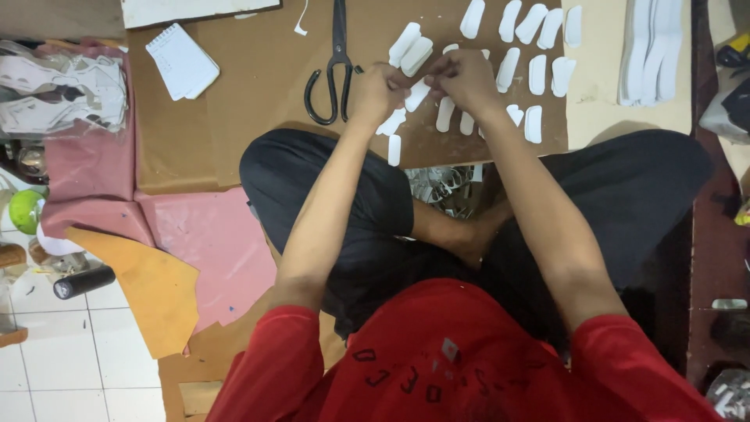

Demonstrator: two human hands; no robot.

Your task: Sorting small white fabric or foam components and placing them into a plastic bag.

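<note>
Both hands meet over the brown cardboard surface (234, 101): the left hand (380, 90) and right hand (467, 78) pinch one small white rounded cut-out piece (418, 94) between them, apparently peeling or separating it; more white pieces (539, 74) lie around, black scissors (336, 66) beside

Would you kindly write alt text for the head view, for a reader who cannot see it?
Seated cross-legged, a person's left hand and right hand together pinch a small white cut-out piece over a brown cardboard sheet. Similar white pieces and black scissors lie around them.
</note>
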